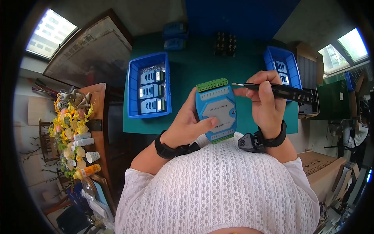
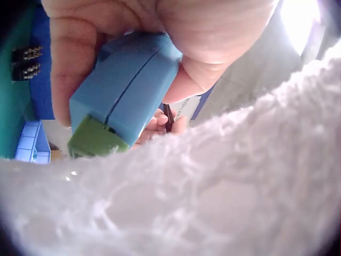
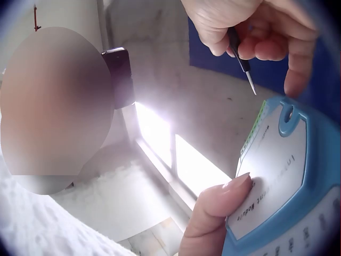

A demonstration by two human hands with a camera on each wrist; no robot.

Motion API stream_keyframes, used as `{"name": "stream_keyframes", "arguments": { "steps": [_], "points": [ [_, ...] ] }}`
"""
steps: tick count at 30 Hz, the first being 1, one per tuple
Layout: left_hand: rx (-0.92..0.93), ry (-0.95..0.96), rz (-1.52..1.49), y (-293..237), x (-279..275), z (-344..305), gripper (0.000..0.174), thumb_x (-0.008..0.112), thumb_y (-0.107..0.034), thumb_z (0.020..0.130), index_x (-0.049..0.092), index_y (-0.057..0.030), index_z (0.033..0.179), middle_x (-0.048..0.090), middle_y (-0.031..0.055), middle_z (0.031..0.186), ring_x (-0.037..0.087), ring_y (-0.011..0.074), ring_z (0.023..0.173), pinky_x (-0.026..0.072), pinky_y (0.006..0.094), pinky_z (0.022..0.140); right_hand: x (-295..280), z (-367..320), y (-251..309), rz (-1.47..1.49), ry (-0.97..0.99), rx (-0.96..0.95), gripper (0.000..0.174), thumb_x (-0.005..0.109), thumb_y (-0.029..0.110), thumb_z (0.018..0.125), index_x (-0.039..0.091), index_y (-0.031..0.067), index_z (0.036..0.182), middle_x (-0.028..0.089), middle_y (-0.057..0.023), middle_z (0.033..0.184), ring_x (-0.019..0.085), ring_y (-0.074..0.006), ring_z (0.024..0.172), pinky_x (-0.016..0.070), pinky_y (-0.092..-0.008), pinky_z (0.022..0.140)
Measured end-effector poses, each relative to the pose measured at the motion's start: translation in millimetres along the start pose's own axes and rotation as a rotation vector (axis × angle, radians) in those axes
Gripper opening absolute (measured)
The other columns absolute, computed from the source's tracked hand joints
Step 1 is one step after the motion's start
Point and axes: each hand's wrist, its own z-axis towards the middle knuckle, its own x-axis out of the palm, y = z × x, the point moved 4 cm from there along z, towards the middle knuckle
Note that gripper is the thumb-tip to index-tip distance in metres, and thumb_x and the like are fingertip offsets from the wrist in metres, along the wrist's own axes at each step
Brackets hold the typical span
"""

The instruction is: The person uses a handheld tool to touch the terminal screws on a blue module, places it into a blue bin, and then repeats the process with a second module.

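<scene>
My left hand [image 1: 182, 126] grips a blue module [image 1: 216, 110] with a grey label, its thumb across the label. Green screw terminal blocks line both ends; the far one [image 1: 212, 84] faces away from me. In my right hand [image 1: 268, 105] is a black tester screwdriver [image 1: 290, 93] with a small window on its handle. Its thin metal tip stands beside the far terminal block's right end. The right wrist view shows the screwdriver [image 3: 240, 53] above the module [image 3: 277, 160], one right fingertip at the module's edge. From the left wrist, the module's blue side [image 2: 128, 80] shows between thumb and fingers.
A blue bin [image 1: 129, 89] holding several similar modules stands left on the green table [image 1: 183, 78]; another blue bin [image 1: 269, 58] stands right. Stacked blue modules [image 1: 174, 37] and dark metal-topped parts [image 1: 224, 43] lie at the back. Flowers and bottles crowd a wooden table [image 1: 99, 101] at left.
</scene>
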Motion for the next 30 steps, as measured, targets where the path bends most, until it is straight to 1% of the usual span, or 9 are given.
{"name": "stream_keyframes", "arguments": {
  "steps": [3,6,9,18,21,24,27,28,30],
  "points": [
    [0.020,0.017,0.016,0.8,-0.8,0.5,0.066,0.062,-0.014,0.076,0.026,-0.0028,0.130,0.045,0.0140,0.120,0.044,0.0224,0.114,0.0353,0.0377,0.096,2.3,-0.4,1.5,-0.040,-0.021,-0.021,0.029,0.054,0.031,0.088,0.049,0.0023,0.088,0.054,-0.0029,0.078,0.060,-0.0083,0.074,0.0493,-0.0202,0.067],
    [0.040,0.032,0.024,0.8,-0.6,1.3,0.065,0.062,-0.015,0.077,0.027,-0.0024,0.130,0.046,0.0138,0.120,0.045,0.0220,0.113,0.0357,0.0371,0.096,3.8,-1.6,1.6,-0.088,-0.010,-0.048,0.029,0.054,0.030,0.089,0.049,0.0021,0.089,0.054,-0.0036,0.079,0.058,-0.0077,0.071,0.0476,-0.0192,0.065],
    [0.060,0.048,0.024,0.7,-0.6,2.1,0.064,0.063,-0.015,0.077,0.028,-0.0020,0.129,0.046,0.0137,0.120,0.045,0.0218,0.113,0.0362,0.0371,0.095,5.5,-2.2,2.0,-0.174,0.044,-0.107,0.027,0.055,0.028,0.088,0.049,0.0016,0.089,0.055,-0.0045,0.080,0.057,-0.0079,0.070,0.0473,-0.0203,0.064],
    [0.086,0.052,0.049,1.3,-0.9,1.0,0.063,0.064,-0.017,0.075,0.030,-0.0008,0.126,0.047,0.0145,0.119,0.046,0.0226,0.112,0.0367,0.0373,0.095,7.5,-5.9,7.3,-0.218,0.065,-0.157,0.018,0.057,0.016,0.087,0.048,0.0004,0.090,0.055,-0.0066,0.079,0.058,-0.0093,0.069,0.0466,-0.0203,0.063],
    [0.079,0.041,0.052,0.1,-0.9,0.1,0.063,0.063,-0.017,0.075,0.030,-0.0004,0.126,0.047,0.0146,0.119,0.046,0.0228,0.112,0.0367,0.0373,0.095,6.9,-7.5,8.5,-0.217,0.067,-0.144,0.016,0.060,0.012,0.085,0.050,0.0004,0.089,0.055,-0.0071,0.080,0.057,-0.0102,0.070,0.0454,-0.0213,0.061],
    [0.081,0.040,0.059,1.2,-1.8,-0.6,0.063,0.063,-0.017,0.075,0.030,-0.0003,0.126,0.047,0.0146,0.119,0.046,0.0227,0.112,0.0367,0.0373,0.095,6.0,-8.4,10.8,-0.313,0.103,-0.181,0.015,0.063,0.010,0.082,0.052,0.0009,0.088,0.055,-0.0074,0.081,0.054,-0.0115,0.071,0.0437,-0.0229,0.060],
    [0.092,0.056,0.061,-0.2,-1.2,-0.7,0.063,0.062,-0.015,0.076,0.030,-0.0007,0.127,0.046,0.0145,0.119,0.046,0.0227,0.112,0.0368,0.0374,0.095,8.9,-11.3,15.6,-0.297,0.132,-0.200,0.012,0.063,0.006,0.079,0.054,0.0018,0.085,0.055,-0.0076,0.081,0.053,-0.0127,0.072,0.0423,-0.0238,0.060],
    [0.102,0.061,0.053,-1.1,-0.1,-0.5,0.063,0.062,-0.015,0.076,0.029,-0.0009,0.127,0.046,0.0145,0.120,0.046,0.0226,0.112,0.0369,0.0374,0.095,9.3,-11.6,15.2,-0.321,0.119,-0.253,0.012,0.063,0.003,0.075,0.055,0.0030,0.083,0.055,-0.0085,0.080,0.054,-0.0140,0.069,0.0425,-0.0242,0.058],
    [0.103,0.059,0.044,-0.5,0.1,-0.6,0.064,0.064,-0.015,0.075,0.030,-0.0028,0.128,0.047,0.0135,0.120,0.047,0.0225,0.113,0.0371,0.0380,0.095,10.4,-12.7,17.5,-0.408,0.130,-0.292,0.013,0.064,0.002,0.071,0.056,0.0034,0.081,0.055,-0.0091,0.078,0.054,-0.0152,0.066,0.0425,-0.0247,0.056]
  ]
}}
